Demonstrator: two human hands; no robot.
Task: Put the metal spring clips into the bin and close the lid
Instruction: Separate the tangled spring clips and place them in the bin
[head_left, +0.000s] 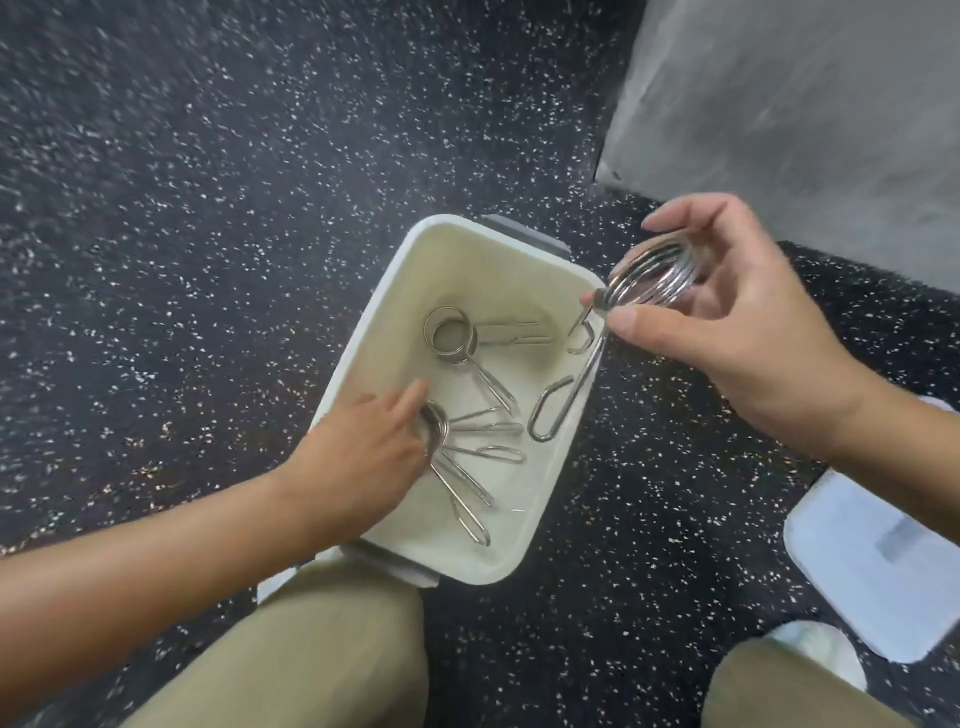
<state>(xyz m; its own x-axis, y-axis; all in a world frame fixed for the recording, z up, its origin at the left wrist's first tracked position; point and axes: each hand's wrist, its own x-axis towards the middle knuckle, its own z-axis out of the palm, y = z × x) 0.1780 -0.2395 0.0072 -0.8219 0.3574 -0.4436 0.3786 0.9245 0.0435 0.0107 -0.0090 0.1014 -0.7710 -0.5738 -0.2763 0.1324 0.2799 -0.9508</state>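
Silver metal spring clips lie inside open cream plastic bin on speckled black floor. Left hand, fingers curled round one clip's coil w/in bin. Right hand grips another coiled clip over bin's rim. White lid lies apart, at right.

Your forearms are bare, with no sleeves, watch or bands in view. Your left hand and right hand wear no gloves or rings. You have khaki-tan trousers on both legs, the fabric plain and smooth.
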